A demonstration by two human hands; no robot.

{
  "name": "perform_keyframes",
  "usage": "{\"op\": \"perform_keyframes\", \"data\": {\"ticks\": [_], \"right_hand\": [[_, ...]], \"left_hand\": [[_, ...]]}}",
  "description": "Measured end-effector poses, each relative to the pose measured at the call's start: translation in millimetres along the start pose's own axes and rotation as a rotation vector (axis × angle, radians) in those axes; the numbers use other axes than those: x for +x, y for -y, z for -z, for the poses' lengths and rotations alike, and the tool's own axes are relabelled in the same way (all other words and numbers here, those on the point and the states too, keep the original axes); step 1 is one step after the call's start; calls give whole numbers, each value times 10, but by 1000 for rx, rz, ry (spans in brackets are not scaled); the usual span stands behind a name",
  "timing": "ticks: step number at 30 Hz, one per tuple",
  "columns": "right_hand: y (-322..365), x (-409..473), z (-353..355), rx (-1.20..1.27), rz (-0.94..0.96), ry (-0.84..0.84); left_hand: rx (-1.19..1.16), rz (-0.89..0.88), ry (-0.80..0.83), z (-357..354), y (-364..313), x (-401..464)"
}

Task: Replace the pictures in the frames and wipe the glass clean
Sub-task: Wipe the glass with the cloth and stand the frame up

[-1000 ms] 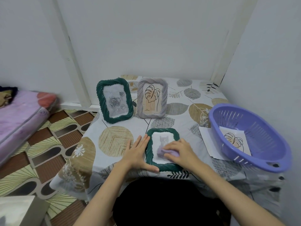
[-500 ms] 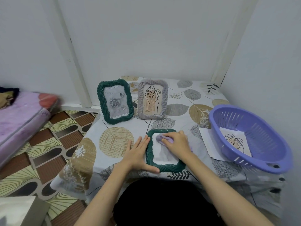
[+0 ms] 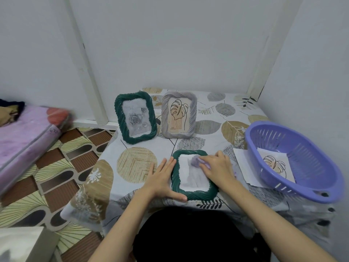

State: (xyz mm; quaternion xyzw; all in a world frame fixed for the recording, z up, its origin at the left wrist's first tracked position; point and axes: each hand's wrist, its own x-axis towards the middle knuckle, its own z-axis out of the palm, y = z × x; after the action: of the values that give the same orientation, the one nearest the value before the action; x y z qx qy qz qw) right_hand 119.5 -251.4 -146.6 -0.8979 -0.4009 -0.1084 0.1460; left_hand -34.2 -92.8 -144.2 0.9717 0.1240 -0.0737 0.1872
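Observation:
A green twisted-edge frame point(image 3: 176, 183) lies flat at the table's near edge, glass up, a pale picture inside. My left hand point(image 3: 162, 178) lies flat against its left rim, thumb along the bottom edge. My right hand point(image 3: 217, 166) presses a lilac cloth point(image 3: 196, 161) onto the upper right of the glass. Behind, a second green frame point(image 3: 135, 117) with a grey rose picture and a grey frame point(image 3: 179, 115) with a leaf drawing stand upright.
A purple slotted basket point(image 3: 294, 161) sits at the right, holding a loose leaf print point(image 3: 274, 165). A white sheet point(image 3: 243, 165) lies half under it. The table carries a leaf-patterned cloth point(image 3: 136, 163). A pink mattress point(image 3: 24, 137) lies on the patterned floor at left.
My right hand has slid the cloth from the lower part of the glass up to its top, then slightly right. My left hand has stayed on the frame's left rim.

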Motion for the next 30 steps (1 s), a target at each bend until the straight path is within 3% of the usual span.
{"op": "perform_keyframes", "data": {"ticks": [5,9,14,17,22,26,30], "right_hand": [[314,277,-162,283,-271,56],[520,159,-266,327,-174,132],[532,-318,91,296,37,303],[352,-578,337,218,153,286],[175,-634,438,210,5,261],[98,-664,445,595,-226,282],[-83,-713,657,603,-216,454]], "left_hand": [[1,3,-1,9,1,4],[12,2,-2,7,-8,-1],[13,-1,5,1,0,5],[-1,13,-1,12,-8,-10],[16,6,14,25,-18,-11],[-6,12,27,31,-22,-28],[-66,48,38,58,-84,-102]]}}
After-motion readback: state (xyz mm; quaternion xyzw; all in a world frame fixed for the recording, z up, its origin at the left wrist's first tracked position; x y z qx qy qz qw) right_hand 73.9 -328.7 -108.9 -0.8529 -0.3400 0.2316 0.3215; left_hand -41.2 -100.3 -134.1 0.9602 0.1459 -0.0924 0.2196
